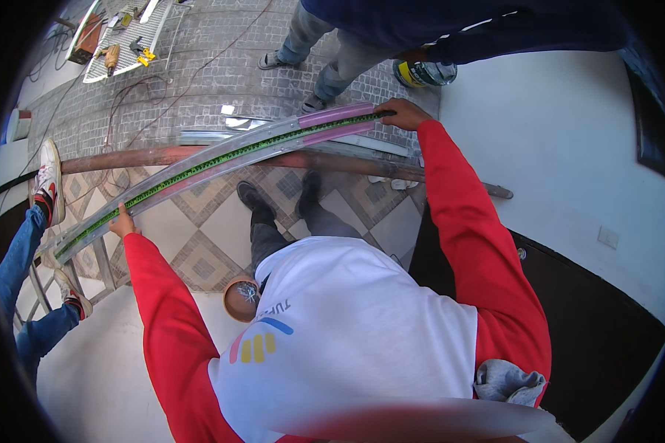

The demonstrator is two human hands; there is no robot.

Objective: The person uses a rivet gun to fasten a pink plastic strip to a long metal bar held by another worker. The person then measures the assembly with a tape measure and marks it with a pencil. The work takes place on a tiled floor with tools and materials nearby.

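A long, pale, shiny profile (236,156) stretches diagonally in front of me, its right end higher in the picture and covered with pink patches. Along its length runs a green strip (222,159) with dark markings. Near the lower left end, my left hand (123,222) grips the profile by its near edge, the fingers partly hidden. At the other end my right hand (405,115) pinches the dark tip of the green strip and the profile's end. Both of my arms reach forward.
Beneath the profile lies a reddish-brown pipe (325,161), with metal profiles (203,137) behind it. A bowl of screws (236,304) is by my leg. People stand ahead and left, the left one by a metal ladder (102,260). Tools (111,57) and cables lie back left.
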